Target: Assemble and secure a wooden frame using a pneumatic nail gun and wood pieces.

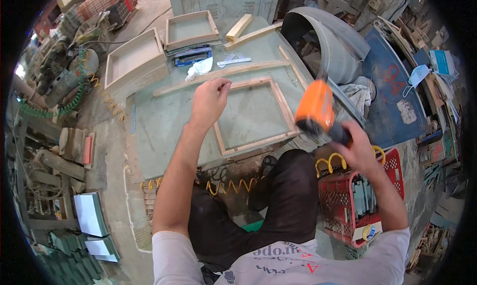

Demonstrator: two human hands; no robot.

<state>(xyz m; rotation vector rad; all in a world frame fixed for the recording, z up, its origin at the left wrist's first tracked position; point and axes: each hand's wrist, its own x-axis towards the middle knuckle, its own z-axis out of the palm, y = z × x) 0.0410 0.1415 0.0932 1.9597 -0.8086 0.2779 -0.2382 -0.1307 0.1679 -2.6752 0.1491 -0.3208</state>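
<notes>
A rectangular wooden frame (278, 99) lies flat on the worktable (159, 121) in front of me. At its far left corner is my left hand (209, 101), fingers closed in a pinch; whatever they hold, if anything, is too small to make out. My right hand (357, 146) grips the dark handle of an orange air nailer (317, 105), raised to the right of the frame. The nailer is slightly blurred. A yellow coiled hose (333, 162) runs below the tool and across under the table edge.
Beyond the frame lie a long wooden strip (233, 74), a white cloth (199, 68) and two shallow wooden boxes (135, 61) (191, 29). A grey curved drum (325, 41) stands at the table's right. Red crates (343, 198) sit beside my right leg.
</notes>
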